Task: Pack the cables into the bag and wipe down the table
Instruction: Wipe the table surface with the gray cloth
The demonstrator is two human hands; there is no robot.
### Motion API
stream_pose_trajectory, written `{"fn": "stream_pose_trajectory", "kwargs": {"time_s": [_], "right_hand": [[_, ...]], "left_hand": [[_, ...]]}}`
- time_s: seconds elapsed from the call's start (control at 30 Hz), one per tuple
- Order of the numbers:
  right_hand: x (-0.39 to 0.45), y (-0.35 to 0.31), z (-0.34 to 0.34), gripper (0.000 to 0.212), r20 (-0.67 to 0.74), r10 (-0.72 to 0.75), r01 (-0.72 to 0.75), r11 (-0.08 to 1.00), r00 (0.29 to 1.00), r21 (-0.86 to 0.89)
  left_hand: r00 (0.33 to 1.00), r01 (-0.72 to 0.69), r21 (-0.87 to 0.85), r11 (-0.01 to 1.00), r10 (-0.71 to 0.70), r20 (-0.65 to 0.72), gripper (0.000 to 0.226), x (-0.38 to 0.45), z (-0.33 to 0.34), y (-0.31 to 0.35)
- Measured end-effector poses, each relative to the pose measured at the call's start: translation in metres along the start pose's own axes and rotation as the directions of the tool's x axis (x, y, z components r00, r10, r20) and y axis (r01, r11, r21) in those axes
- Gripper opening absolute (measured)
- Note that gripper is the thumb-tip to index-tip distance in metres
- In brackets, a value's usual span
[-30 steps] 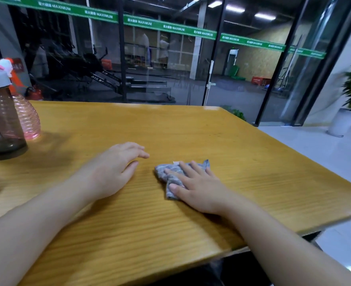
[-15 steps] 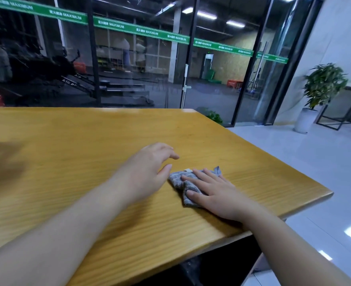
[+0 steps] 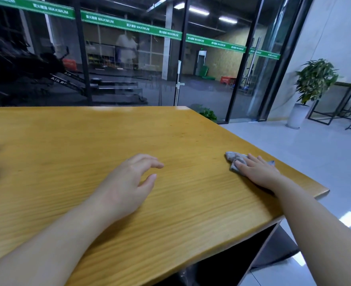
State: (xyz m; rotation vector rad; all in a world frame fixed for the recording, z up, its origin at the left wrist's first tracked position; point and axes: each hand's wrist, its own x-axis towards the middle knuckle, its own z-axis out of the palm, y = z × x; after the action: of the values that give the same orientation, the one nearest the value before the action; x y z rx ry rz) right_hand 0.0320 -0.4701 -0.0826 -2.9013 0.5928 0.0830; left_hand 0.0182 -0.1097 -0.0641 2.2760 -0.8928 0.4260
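Observation:
A crumpled grey cloth (image 3: 233,158) lies on the yellow wooden table (image 3: 87,137) near its right edge. My right hand (image 3: 257,172) presses flat on the cloth with straight fingers, covering most of it. My left hand (image 3: 127,182) rests on the table's middle, fingers loosely curved, holding nothing. No cables or bag are in view.
The table's right edge and near corner (image 3: 323,190) lie just beyond my right hand. A glass wall (image 3: 129,58) stands behind the table. A potted plant (image 3: 312,83) and black metal frames stand on the tiled floor at the right.
My right hand has slid the cloth to the right, away from my left hand, toward the table's right edge. The view has turned right, so the bottles at the left have left the frame.

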Motion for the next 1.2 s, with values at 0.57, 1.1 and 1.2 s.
{"fn": "stream_pose_trajectory", "kwargs": {"time_s": [0.57,1.1,1.2], "right_hand": [[0.051,-0.092,0.007,0.067,0.014,-0.125,0.125,0.986,0.992,-0.106],[-0.02,-0.071,0.011,0.056,0.11,-0.417,0.423,0.905,0.902,-0.042],[-0.011,-0.048,0.004,0.062,0.067,-0.276,0.28,0.958,0.959,-0.057]], "left_hand": [[0.998,0.03,-0.001,1.0,-0.03,0.057,0.026,0.005,0.004,0.001],[0.998,0.064,-0.063,0.996,-0.063,0.015,0.022,-0.003,-0.001,-0.004],[0.999,0.037,-0.065,0.997,-0.037,0.01,0.023,-0.004,-0.001,-0.002]]}}
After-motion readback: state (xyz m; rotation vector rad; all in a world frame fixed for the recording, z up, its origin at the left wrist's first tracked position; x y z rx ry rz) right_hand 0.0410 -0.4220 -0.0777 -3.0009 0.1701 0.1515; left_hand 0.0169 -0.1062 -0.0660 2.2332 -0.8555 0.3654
